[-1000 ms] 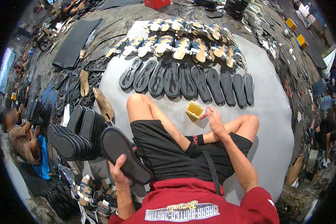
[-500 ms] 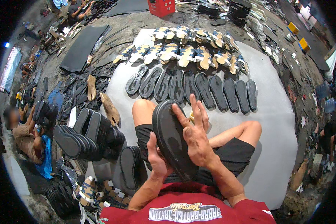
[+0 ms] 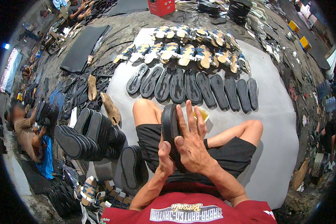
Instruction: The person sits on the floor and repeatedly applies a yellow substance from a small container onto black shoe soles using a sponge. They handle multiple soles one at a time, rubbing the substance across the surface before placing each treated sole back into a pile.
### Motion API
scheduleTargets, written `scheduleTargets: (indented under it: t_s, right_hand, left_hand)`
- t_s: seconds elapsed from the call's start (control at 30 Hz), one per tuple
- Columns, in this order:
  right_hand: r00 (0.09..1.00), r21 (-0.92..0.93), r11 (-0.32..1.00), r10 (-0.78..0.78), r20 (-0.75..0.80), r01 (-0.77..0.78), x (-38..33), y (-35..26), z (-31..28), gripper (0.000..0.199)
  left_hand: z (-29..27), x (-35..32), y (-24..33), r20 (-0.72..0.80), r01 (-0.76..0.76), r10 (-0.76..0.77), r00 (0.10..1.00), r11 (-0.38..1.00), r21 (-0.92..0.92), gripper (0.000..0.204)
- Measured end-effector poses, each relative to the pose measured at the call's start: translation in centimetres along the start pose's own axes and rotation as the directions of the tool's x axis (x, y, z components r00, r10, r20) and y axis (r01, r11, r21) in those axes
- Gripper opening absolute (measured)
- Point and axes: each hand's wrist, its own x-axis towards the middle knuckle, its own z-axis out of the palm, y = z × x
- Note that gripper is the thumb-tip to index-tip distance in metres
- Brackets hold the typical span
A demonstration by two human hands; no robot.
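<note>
Over on the far left, a co-worker in a tan shirt sits beside a blue cloth. Next comes a leaning stack of black soles, with a wooden foot form lying just beyond it. A smaller pile of soles rests by the person's thigh. The person's left hand is on the near left side of a thick black sole, its thumb against the edge; the other fingers are hidden, so I can't tell how tightly they close. That sole is raised over the lap, turned edge-up between both hands. The right hand presses against its right side, fingers straight and slightly spread, thumb near the rim. Just behind those fingertips sits a yellow tub. Farther ahead, a row of soles lies on a grey mat, sandals beyond. At far right stand yellow boxes.
</note>
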Motion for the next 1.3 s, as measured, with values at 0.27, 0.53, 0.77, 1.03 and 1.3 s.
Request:
scheduleTargets:
  t_s: [0.27,0.53,0.77,1.03,1.3]
  right_hand:
    - [1.0,-0.124,0.992,-0.015,0.012,0.017,0.5,1.5,0.3,0.07]
    - [0.994,-0.197,0.979,-0.031,0.107,0.051,0.9,2.4,-0.9,0.065]
    - [0.978,-0.265,0.957,-0.067,0.197,0.119,1.1,3.0,-1.7,0.062]
    - [0.936,-0.324,0.911,-0.15,0.318,0.256,1.5,3.6,-3.0,0.059]
    - [0.871,-0.293,0.881,-0.223,0.437,0.372,1.3,3.5,-3.9,0.058]
  left_hand:
    - [-3.5,0.3,-4.4,-0.019,0.086,-0.087,0.996,0.994,-0.071,0.065]
    - [-0.4,0.8,1.9,-0.02,0.266,-0.274,0.962,0.946,-0.183,0.07]
    - [-0.6,1.6,2.5,-0.014,0.378,-0.397,0.918,0.884,-0.276,0.072]
    - [-2.2,2.4,2.3,0.154,0.455,-0.438,0.886,0.754,-0.473,0.071]
    - [-3.2,2.5,1.4,0.115,0.48,-0.496,0.861,0.715,-0.508,0.067]
